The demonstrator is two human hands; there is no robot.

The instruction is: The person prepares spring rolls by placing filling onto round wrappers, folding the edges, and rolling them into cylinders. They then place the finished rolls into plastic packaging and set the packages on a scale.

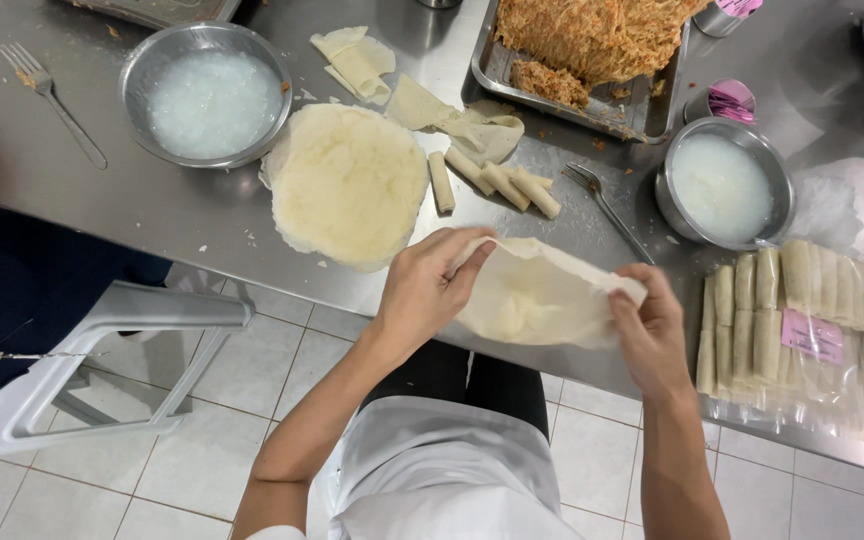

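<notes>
Head view: both hands are up over the near edge of the steel table, holding one thin wrapper sheet between them. Left hand pinches the sheet's left edge, thumb against fingertips; right hand is clamped on the right edge the same way. The sheet sags in the middle and folds over itself, so I'd call it very light, limp and easy to tear; best taken at the rim with flat fingertip pinches, not pulled hard. Forearms come up from below, elbows tucked, wrists bent inward toward each other. On the table just beyond, left of centre: a stack of round wrappers, near it a few rolled pieces and a fork. Far left, a bowl of white paste; right, a second bowl. Far centre, a tray of shredded filling. Near right, bagged rolls.
</notes>
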